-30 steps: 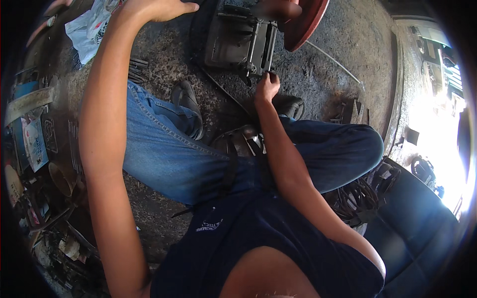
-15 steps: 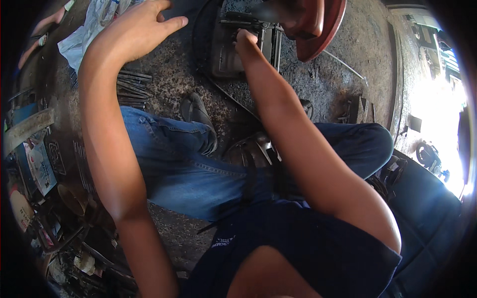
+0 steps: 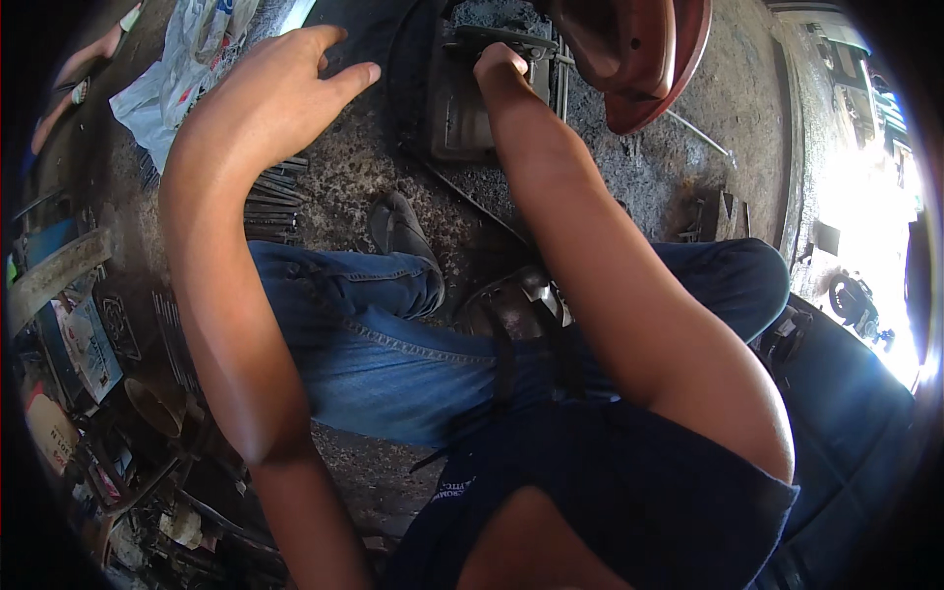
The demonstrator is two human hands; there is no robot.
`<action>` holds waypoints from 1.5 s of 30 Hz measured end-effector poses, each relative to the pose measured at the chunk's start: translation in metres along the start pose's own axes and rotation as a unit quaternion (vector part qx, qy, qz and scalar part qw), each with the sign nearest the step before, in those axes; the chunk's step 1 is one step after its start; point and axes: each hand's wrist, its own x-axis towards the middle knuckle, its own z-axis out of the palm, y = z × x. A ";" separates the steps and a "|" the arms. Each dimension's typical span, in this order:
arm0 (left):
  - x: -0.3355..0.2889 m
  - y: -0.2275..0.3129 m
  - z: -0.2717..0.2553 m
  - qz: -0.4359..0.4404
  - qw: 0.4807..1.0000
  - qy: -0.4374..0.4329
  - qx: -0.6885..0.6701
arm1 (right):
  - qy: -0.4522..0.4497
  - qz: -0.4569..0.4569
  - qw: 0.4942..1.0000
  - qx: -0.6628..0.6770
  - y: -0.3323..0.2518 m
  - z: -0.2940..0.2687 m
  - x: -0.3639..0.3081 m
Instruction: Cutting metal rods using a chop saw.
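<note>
My right hand is curled into a fist at the dark metal clamp on the machine's base. What the fingers wrap round is hidden by the hand. The grey metal base lies on the ground beyond my feet, with dark grit at its far end. A dull red, rounded guard rises just right of the clamp; it looks like part of a cut-off saw. My left hand hangs in the air left of the base, thumb and fingers apart, holding nothing.
Clear plastic bags lie beyond my left wrist. Dark metal rods are stacked beside my left forearm. A cable runs from the base toward my legs. Cluttered tools and scrap fill the left side. Another person's legs show far left.
My right hand has shifted slightly away from me along the base, at the clamp. The left hand stays raised and spread. The whole view has shifted a little.
</note>
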 end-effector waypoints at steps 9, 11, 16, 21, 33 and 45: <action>0.014 0.017 -0.009 0.035 0.999 0.004 -0.006 | 0.034 0.047 0.969 0.239 0.024 0.026 0.076; 0.015 0.026 -0.007 0.033 0.999 0.007 -0.007 | 0.134 0.241 0.705 0.653 0.031 0.038 0.086; -0.008 -0.015 0.006 -0.023 0.999 -0.022 0.008 | 0.107 0.219 0.771 0.588 -0.032 0.018 -0.052; -0.001 -0.001 0.004 -0.018 0.999 -0.024 0.016 | 0.200 0.038 0.887 0.415 0.008 0.006 -0.108; 0.002 0.001 0.007 0.013 0.999 -0.012 0.036 | 0.201 -0.085 0.906 0.364 0.044 0.033 -0.076; 0.004 -0.001 0.009 0.014 0.999 -0.018 0.048 | 0.208 -0.075 0.885 0.409 0.016 0.055 -0.072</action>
